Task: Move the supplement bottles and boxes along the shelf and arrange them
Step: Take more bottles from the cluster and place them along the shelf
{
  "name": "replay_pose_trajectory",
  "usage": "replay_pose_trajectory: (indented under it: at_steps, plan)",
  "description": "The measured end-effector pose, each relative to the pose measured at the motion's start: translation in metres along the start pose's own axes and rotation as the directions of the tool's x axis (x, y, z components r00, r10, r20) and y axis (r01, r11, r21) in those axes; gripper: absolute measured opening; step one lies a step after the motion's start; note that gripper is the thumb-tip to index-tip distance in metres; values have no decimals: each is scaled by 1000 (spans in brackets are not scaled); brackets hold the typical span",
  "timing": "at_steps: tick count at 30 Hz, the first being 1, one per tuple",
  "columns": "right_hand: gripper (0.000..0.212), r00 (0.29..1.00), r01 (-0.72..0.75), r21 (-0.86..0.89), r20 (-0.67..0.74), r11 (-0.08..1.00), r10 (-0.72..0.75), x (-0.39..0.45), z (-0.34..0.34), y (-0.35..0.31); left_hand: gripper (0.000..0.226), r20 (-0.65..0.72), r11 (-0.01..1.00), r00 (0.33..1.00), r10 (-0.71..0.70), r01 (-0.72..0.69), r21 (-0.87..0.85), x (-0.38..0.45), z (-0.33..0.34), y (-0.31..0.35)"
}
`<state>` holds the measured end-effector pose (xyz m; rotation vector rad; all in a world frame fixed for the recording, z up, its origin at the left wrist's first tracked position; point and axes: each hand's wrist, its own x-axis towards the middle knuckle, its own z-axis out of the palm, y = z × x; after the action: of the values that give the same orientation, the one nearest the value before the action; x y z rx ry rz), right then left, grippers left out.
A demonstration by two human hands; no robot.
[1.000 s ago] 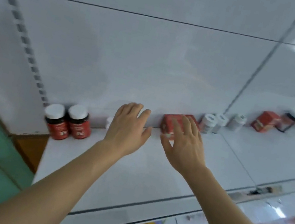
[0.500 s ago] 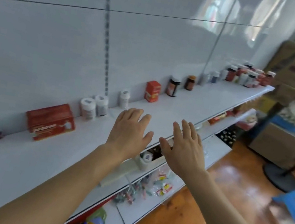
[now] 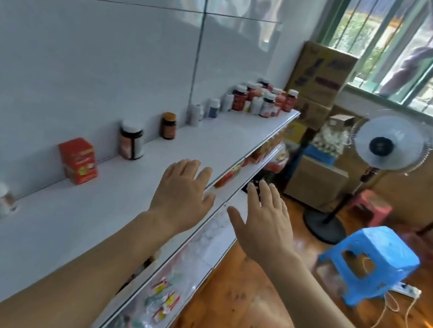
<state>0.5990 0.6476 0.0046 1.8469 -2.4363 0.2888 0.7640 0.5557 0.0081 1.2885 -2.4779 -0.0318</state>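
White shelf (image 3: 151, 164) carries a red box (image 3: 78, 161) and scattered bottles (image 3: 130, 140) along its back edge. Left hand (image 3: 182, 194) and right hand (image 3: 264, 224) hover empty, fingers spread; next comes reaching for one.

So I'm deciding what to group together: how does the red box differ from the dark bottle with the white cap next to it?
The red box is square-edged cardboard; the dark bottle is round with a white cap. The box is red all over; the bottle is dark with a red and white label. The box sits nearer the camera, the bottle farther along the shelf. Both stand upright by the back wall, untouched.
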Motion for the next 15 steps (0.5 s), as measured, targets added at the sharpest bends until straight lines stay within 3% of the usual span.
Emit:
replay_pose_trajectory:
  at_steps: [8,15]
  plan:
    - [73,995,-99,21,-10,995,99,108,10,94,59,33,996,996,89,-89,1,145,47,45]
    - [72,998,-46,45,-41,998,48,227,28,185,59,60,998,997,54,-55,12,270,112,78]
